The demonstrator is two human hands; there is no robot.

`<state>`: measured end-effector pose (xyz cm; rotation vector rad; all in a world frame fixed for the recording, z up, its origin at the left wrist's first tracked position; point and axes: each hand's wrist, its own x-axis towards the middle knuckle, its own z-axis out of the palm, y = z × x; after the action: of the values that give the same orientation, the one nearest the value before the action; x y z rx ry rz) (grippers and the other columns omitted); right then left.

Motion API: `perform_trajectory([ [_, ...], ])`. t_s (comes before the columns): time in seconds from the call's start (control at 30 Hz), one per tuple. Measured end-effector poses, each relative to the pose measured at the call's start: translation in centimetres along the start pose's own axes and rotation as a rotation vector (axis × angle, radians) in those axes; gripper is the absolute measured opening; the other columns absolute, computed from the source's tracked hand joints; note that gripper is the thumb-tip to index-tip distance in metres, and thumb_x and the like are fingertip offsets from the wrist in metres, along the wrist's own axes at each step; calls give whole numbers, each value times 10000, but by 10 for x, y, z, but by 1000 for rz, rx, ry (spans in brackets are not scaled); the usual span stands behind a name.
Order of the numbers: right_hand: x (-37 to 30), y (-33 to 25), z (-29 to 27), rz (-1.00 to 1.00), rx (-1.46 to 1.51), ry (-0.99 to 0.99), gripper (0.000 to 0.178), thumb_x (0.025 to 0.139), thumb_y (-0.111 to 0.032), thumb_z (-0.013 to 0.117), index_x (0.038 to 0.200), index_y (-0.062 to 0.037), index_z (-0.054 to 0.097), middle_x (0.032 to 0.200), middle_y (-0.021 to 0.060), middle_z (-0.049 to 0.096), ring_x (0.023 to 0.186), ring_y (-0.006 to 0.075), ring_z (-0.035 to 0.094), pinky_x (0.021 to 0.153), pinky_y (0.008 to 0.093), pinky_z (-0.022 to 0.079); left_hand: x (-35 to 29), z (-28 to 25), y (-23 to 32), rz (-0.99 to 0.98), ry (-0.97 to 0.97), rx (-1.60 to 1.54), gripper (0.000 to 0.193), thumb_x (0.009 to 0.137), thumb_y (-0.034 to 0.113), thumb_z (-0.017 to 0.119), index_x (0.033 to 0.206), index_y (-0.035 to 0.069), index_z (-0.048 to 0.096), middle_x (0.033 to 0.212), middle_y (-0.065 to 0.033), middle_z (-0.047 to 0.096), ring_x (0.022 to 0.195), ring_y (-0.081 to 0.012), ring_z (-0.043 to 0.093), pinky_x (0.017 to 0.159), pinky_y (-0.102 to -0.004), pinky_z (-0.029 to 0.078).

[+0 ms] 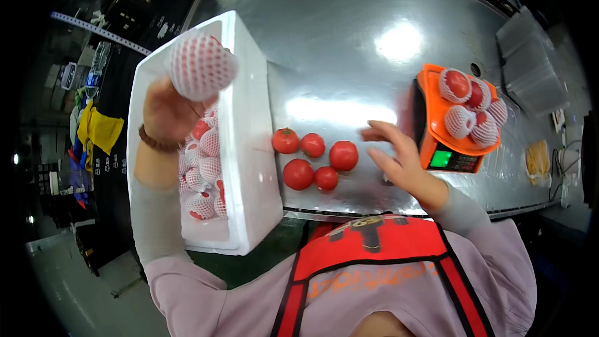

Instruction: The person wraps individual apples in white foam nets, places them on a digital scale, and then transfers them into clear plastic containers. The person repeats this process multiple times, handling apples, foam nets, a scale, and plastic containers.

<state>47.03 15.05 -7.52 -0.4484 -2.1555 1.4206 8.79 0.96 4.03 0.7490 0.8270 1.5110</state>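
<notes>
My left hand, a dark bead bracelet at its wrist, is closed on a netted tomato held up over the white foam box. A white foam net wraps that tomato, which looks slightly blurred. Inside the box, below my hand, lie several more netted tomatoes. To the right of the box, several bare red tomatoes sit together on the metal table. My right hand hovers between them and the orange scale, fingers apart and holding nothing.
Several tomatoes in foam nets rest on the scale's tray, above its lit green display. Clear plastic containers stand at the far right edge. A yellowish package and cables lie near the right side. Yellow cloth hangs at the left.
</notes>
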Motion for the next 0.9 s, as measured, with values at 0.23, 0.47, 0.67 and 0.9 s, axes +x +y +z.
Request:
perform_trajectory([
  [0.23,54,-81,17,285,1254,-59,521,979,-290,496,1399,-24,338,1255,136,526,1131,219,551,944,331,464,-6,154,-86,141,-69,626,817,718,-113,513,1469,54,240,1419,-83,399,1307,-207,409,1046,-339,381],
  [0.47,-19,-48,-5,-101,760,288,460,939,-150,581,1334,8,406,1198,116,536,1052,150,550,874,271,492,1,230,-182,86,261,292,804,858,35,648,1467,44,122,1280,-152,468,1149,-213,520,970,-332,455],
  [0.67,-65,-17,-72,35,412,522,189,931,-153,597,965,31,627,779,27,634,708,84,569,632,222,460,22,248,-255,-10,103,-250,631,856,271,693,1354,49,374,1287,-92,515,1185,-221,524,1012,-375,431],
  [0.9,-115,20,-123,175,423,634,208,934,-198,604,912,8,621,720,-13,564,656,51,486,580,218,407,49,294,-306,-128,35,-322,654,858,345,670,1375,75,374,1322,-73,504,1222,-222,499,1015,-395,429],
])
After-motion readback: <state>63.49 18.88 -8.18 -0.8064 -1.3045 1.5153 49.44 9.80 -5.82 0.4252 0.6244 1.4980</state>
